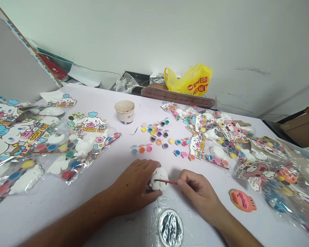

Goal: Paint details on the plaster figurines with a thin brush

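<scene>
My left hand (137,185) is wrapped round a small white plaster figure (161,174), thumb below and fingers above, steadying it over the table. Between the thumb and fingers of my right hand (195,190) is a thin red paintbrush (168,181). Its dark tip touches the figure's face side, where a small dark mark shows. Beyond my hands lie several small open paint pots, among them a strip with blue, orange and pink (142,150). A round silvery disc (170,228) lies under clear tape just in front of me.
A paper cup (124,111) stands behind the paint pots, near a small bent dark piece (134,131). Bagged craft kits (84,144) cover the left, with more bagged kits (226,137) on the right. A painted figure (242,200) lies at right. A yellow bag (190,80) sits at the back.
</scene>
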A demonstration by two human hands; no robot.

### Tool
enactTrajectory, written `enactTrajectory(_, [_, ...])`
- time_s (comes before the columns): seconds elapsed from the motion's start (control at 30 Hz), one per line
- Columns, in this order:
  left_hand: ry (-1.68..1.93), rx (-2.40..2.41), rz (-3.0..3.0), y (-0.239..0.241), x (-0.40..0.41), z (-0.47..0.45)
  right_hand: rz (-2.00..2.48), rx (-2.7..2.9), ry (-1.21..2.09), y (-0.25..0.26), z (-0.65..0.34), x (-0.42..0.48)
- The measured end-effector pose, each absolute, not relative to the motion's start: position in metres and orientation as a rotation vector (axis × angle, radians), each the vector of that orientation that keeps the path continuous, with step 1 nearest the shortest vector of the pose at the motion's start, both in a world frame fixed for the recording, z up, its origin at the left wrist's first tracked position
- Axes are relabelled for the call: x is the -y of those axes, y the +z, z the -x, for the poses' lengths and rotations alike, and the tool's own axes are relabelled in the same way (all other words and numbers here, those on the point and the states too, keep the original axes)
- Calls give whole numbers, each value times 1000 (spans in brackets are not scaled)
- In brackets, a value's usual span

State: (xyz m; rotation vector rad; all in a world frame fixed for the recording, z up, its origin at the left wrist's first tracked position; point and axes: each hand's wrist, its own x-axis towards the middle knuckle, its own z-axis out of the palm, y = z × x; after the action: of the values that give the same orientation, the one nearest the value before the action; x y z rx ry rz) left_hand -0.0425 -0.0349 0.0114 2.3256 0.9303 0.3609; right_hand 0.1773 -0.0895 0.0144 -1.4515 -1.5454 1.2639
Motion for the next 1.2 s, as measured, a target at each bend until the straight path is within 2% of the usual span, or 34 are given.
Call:
enactTrajectory(0.93, [339,-922,-2317,14,33,44,1451,1451,1315,16,-182,88])
enactTrajectory(1.2, [434,-953,-2273,11,36,44,1396,1444,1320,15,-181,92])
